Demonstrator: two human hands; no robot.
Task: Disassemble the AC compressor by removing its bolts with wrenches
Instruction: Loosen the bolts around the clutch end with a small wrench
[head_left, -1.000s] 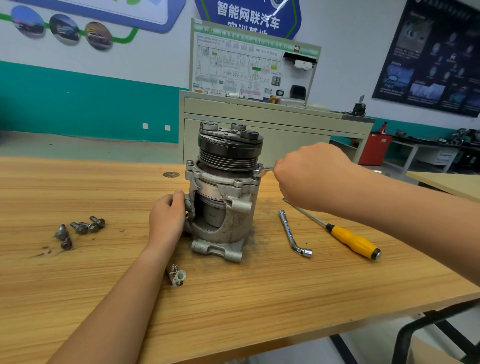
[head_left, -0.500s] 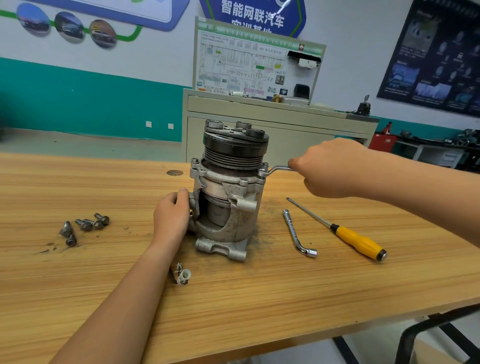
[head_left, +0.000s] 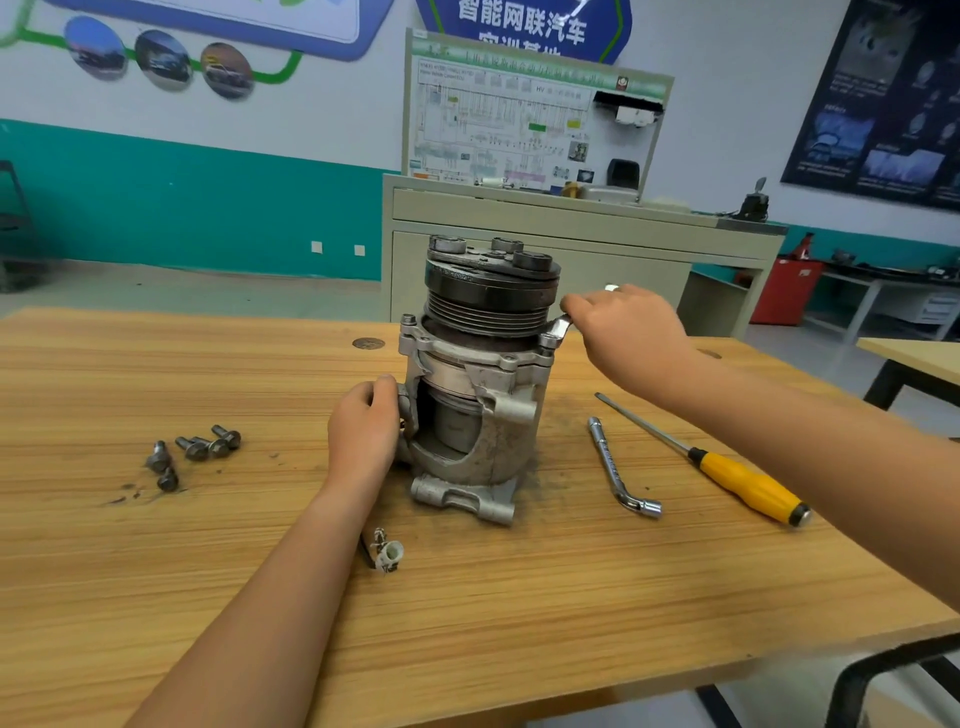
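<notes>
**Shallow wrench bite on a top-heavy compressor**

The grey cast-metal AC compressor (head_left: 478, 405), its black ribbed pulley uppermost, stands on end near the middle of the pale wood-grain worktop (head_left: 519, 613). At the compressor's upper right flange, the right hand (head_left: 628, 332) has its grip closed round a slim silver flat wrench (head_left: 561, 327). The wrench head sits on a flange bolt (head_left: 548, 341) tucked just under the pulley. The left hand (head_left: 363, 426) braces the compressor's left side, its grip curled against the housing.

The pulley crowds the wrench, so the head probably has little room to seat. If it cocks under load it could slip, round the bolt head and drive the knuckles into the pulley grooves.

The compressor is tall on a narrow foot. A hard pull could spin or tip it if the left hand eases off.

Right of the compressor, a chrome L-shaped socket wrench (head_left: 618, 467) and a yellow-handled screwdriver (head_left: 727, 467) lie under the right forearm. A sudden slip might knock them away. Left of the compressor lie loose grey bolts (head_left: 195, 449), and in front of it a small white connector piece (head_left: 387, 553). Either could be brushed off by the left arm.
</notes>
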